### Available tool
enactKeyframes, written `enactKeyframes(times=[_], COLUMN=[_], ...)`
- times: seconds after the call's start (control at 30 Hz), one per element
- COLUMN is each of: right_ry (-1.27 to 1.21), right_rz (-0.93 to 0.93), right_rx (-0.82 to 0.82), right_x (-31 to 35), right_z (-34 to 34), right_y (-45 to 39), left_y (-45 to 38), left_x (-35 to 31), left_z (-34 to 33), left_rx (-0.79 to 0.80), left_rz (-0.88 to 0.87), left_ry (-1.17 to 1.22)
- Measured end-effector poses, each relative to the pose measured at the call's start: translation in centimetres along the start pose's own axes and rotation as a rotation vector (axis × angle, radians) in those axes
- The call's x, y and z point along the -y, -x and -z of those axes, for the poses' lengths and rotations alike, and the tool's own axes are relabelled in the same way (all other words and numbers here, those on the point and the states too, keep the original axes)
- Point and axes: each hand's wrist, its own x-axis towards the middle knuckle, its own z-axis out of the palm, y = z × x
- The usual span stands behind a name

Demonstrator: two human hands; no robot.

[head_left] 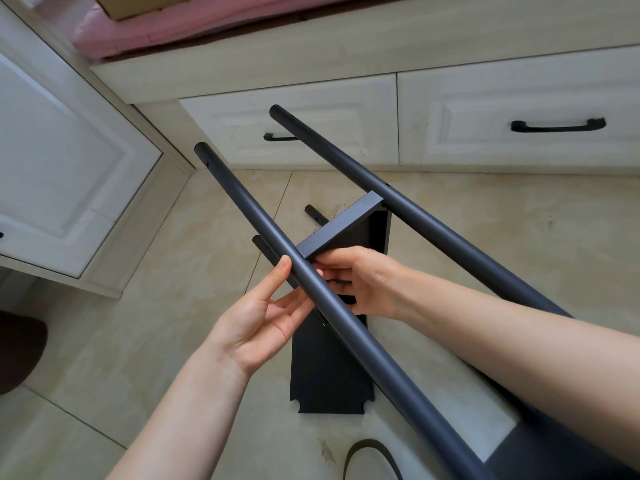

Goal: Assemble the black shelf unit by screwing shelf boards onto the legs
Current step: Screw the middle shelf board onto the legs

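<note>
Left grip [266, 317] cradles the near leg [311, 289] with loose fingers; right grip [363, 282] pinches something small and dark just behind it, below the shelf board [341, 230] spanning toward the far leg [415, 206].

Two black tube legs run diagonally, near-right to far-left: my near leg [346, 317], far leg [415, 206]. A black shelf board [341, 226] sits edge-up between them, touching both. Another board [329, 372] lies flat on the floor below.
</note>
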Motion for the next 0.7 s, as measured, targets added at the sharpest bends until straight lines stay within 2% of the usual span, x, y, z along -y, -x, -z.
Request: enactKeyframes(times=[0.3,0.47,0.63,0.7], right_ry=[-0.015,0.044,-0.024,-0.019], right_rz=[0.0,0.004,-0.012,-0.001], right_rx=[0.05,-0.039,0.047,0.028], right_x=[0.4,0.34,0.4,0.34], right_z=[0.1,-0.41,-0.11,-0.09], right_y=[0.51,0.21,0.39,0.44], left_y=[-0.14,0.03,-0.09,-0.07], left_x=[-0.04,-0.04,-0.06,-0.04], left_z=[0.2,0.04,0.16,0.13], left_rx=[-0.005,0.004,-0.009,-0.003], left_rz=[0.001,0.005,0.0,0.0], left_ry=[0.001,0.005,-0.006,-0.007])
